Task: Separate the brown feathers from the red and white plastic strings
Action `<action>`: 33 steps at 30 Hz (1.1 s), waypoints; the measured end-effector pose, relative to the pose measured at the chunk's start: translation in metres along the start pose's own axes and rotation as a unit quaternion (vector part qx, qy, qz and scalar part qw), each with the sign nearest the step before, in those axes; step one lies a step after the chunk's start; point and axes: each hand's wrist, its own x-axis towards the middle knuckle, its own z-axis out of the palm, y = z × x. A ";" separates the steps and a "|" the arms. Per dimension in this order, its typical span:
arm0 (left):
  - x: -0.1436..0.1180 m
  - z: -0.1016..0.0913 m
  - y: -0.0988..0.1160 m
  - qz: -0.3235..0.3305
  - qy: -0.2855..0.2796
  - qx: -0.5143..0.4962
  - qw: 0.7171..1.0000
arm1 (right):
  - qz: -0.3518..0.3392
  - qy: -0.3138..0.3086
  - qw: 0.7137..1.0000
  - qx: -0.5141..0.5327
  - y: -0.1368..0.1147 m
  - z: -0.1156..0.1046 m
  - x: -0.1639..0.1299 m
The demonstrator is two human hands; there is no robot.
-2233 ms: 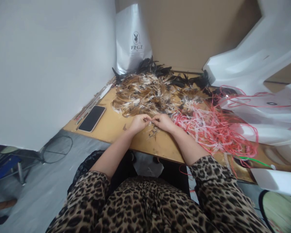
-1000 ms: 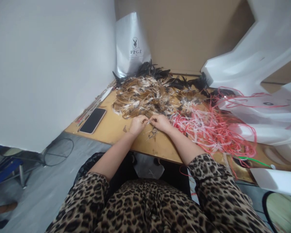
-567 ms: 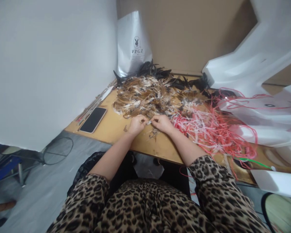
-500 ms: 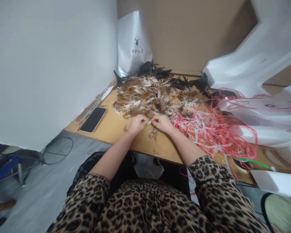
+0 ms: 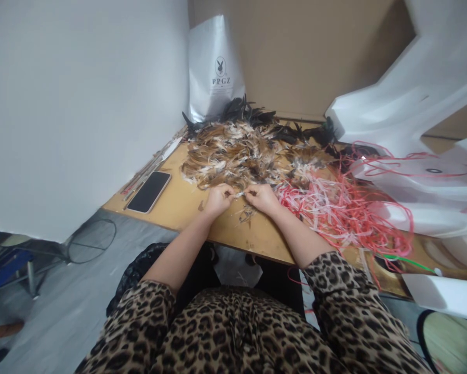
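My left hand (image 5: 218, 200) and my right hand (image 5: 263, 198) meet over the near part of a wooden table (image 5: 186, 205). Both pinch a small pale feather (image 5: 240, 195) stretched between their fingertips. Just beyond them lies a wide heap of brown, white and black feathers (image 5: 243, 153). A few loose feather bits (image 5: 245, 214) lie on the table under my right hand. A tangle of red and pink strips (image 5: 342, 208) spreads to the right of my right hand.
A black phone (image 5: 148, 191) lies at the table's left edge beside thin sticks (image 5: 155, 158). A white bag (image 5: 214, 67) stands at the back against a brown board. White foam pieces (image 5: 412, 119) crowd the right side. A wall closes the left.
My hands have stayed together at the same spot, with only small finger movements on the feather. The view has shifted slightly.
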 end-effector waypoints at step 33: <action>0.027 0.015 0.036 -0.313 -0.004 -0.502 0.806 | 0.059 0.189 0.959 0.202 -0.004 -0.016 0.002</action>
